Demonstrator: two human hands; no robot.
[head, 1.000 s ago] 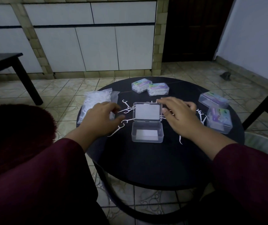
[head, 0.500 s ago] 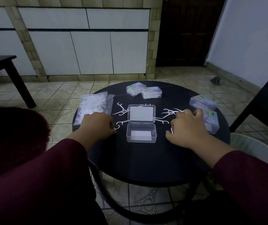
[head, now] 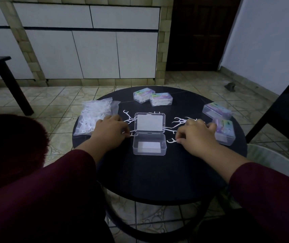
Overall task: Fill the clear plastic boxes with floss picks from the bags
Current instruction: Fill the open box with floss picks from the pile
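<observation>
I'm looking into a dim room of a home: patterned tiled floor (head: pixel 66 102), white cabinet doors (head: pixel 94 53) set in tiled framing, a dark wooden door (head: pixel 194 32), and a small round black surface (head: pixel 157 179).

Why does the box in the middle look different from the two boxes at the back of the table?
The middle box lies open, lid flipped back; the two back boxes are shut. The middle box holds no picks, only a white card; the back boxes hold white picks. The back boxes carry colourful labels; the middle box has none. All are clear plastic, on the black table.
</observation>
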